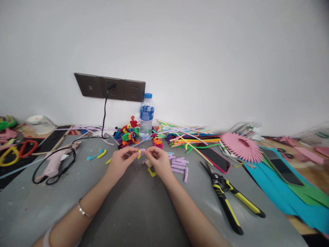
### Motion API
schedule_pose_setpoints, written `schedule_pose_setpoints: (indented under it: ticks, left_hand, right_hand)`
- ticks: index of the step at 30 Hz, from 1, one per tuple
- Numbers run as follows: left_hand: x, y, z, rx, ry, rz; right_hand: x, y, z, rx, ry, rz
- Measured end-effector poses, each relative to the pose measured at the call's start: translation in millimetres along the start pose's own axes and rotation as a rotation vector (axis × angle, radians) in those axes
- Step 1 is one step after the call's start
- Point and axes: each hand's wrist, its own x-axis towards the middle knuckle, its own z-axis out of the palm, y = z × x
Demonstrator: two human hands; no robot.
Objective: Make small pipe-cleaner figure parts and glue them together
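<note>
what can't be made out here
Head view: purple and yellow bits, partly hidden by left hand and right hand.
Head view: beige item, partly behind right hand.
Head view: bottle label, wording too small.
Head view: left forearm, cut off by bottom edge.

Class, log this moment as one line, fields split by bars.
left hand: pinching yellow-and-purple piece | right hand: at its purple end | right of hands: purple pieces, open pliers | beyond: bottle

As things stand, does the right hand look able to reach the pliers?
Probably yes: only low purple strips lie between the right hand and the pliers, though that hand seems busy with a small purple piece.
</note>
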Motion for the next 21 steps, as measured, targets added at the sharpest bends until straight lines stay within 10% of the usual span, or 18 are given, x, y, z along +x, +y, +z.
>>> schedule_pose_setpoints:
  ticks: [21]
  left_hand:
    - [0.1,-0.1,-0.5,0.015,-0.007,0.003]
  right_hand:
    - [-0.1,1.0,0.0,0.019,-0.004,-0.002]
